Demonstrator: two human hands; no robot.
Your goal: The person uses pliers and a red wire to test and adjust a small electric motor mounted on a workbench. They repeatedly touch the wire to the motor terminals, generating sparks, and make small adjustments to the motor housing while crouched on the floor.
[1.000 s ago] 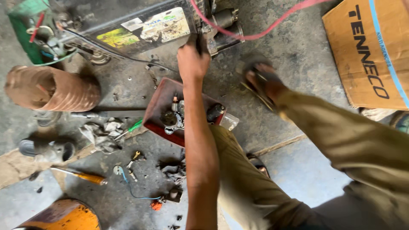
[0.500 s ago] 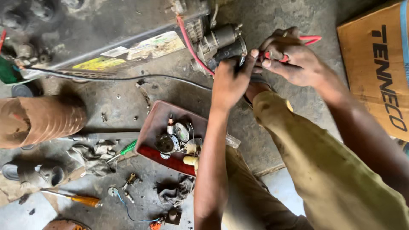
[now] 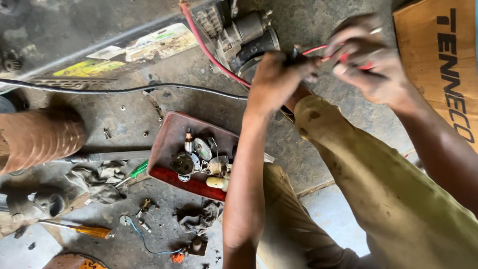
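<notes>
Gripping the red wire (image 3: pixel 318 50) between them, both hands are working just in front of the grey starter motor (image 3: pixel 249 35). The left hand (image 3: pixel 279 79) is closing around the wire's near stretch, while the right hand (image 3: pixel 366 62) is pinching its other end in curled fingers. Below the left forearm, a red tray (image 3: pixel 167 144) of small parts is sitting on the concrete floor (image 3: pixel 124 114), well apart from the hands.
</notes>
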